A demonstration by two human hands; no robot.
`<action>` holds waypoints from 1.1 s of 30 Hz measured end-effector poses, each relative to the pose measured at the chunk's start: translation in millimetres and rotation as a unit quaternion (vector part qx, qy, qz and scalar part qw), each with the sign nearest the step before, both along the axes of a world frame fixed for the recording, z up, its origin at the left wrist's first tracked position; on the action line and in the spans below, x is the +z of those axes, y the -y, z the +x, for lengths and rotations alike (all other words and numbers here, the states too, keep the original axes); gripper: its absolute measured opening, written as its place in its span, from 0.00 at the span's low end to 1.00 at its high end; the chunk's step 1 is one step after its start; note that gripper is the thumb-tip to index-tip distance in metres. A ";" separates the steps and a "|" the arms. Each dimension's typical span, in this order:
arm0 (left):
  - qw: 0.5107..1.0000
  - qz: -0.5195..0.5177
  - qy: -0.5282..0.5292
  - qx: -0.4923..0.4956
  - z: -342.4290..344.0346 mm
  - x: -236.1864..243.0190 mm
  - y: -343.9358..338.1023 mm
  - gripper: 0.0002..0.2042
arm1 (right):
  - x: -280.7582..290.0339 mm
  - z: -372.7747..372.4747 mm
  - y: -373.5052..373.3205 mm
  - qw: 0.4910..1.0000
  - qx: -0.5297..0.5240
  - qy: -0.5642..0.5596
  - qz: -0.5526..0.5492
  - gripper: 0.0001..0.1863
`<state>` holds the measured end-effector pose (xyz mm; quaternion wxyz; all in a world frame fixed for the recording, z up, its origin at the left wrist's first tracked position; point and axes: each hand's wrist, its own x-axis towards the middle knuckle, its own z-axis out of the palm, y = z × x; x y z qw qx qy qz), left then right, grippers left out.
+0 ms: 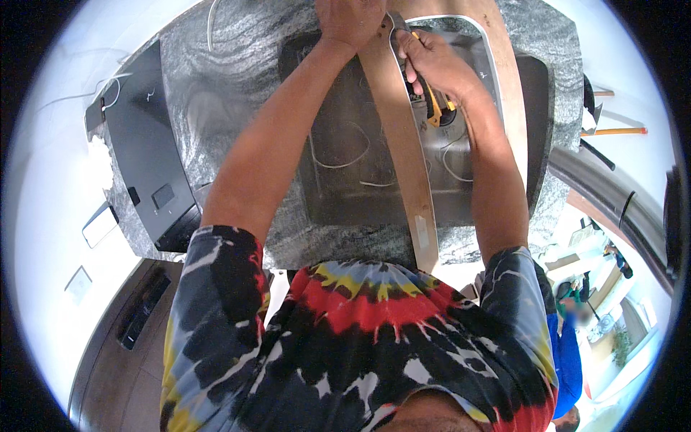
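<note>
An arched wooden frame (399, 122) with a thin white edge strip lies over a dark basin (335, 183). At the top of the picture my left hand (353, 21) is closed against the upper end of its left leg; the picture's edge cuts off part of the fingers. My right hand (435, 63), inside the arch, grips a yellow and black utility knife (434, 108) close to the inner edge. Its blade cannot be made out. The frame's right leg (512, 93) runs past my right forearm.
Grey veined stone countertop (223, 101) surrounds the basin. A black glass cooktop (155, 151) is on the left, with a white cable (211, 29) behind it. Loose curled strips (342, 164) lie in the basin. At the lower right is a person in blue (568, 360).
</note>
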<state>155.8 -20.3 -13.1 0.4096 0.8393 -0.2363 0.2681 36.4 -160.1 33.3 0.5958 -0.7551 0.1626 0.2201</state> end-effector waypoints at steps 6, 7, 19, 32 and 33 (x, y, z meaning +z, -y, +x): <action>1.000 -0.006 -0.014 0.021 1.6 0.2 -1.7 0.08 | 10.3 -12.6 -2.1 0.999 -0.023 -0.008 -0.034 0.27; 1.000 -0.006 -0.001 0.019 1.9 -1.3 -0.3 0.08 | 10.9 -15.5 -1.6 0.999 -0.031 -0.021 -0.037 0.28; 0.999 -0.026 0.003 0.035 -2.2 -6.7 5.2 0.06 | 8.3 -3.9 -0.3 1.000 0.016 -0.004 -0.022 0.26; 0.998 -0.010 0.063 0.028 4.9 -6.8 -0.9 0.07 | 13.5 -9.4 6.8 0.999 0.031 -0.018 -0.035 0.26; 0.998 -0.012 0.048 0.036 0.7 -5.8 -1.2 0.07 | 18.4 -10.0 5.8 0.999 0.031 -0.025 -0.037 0.27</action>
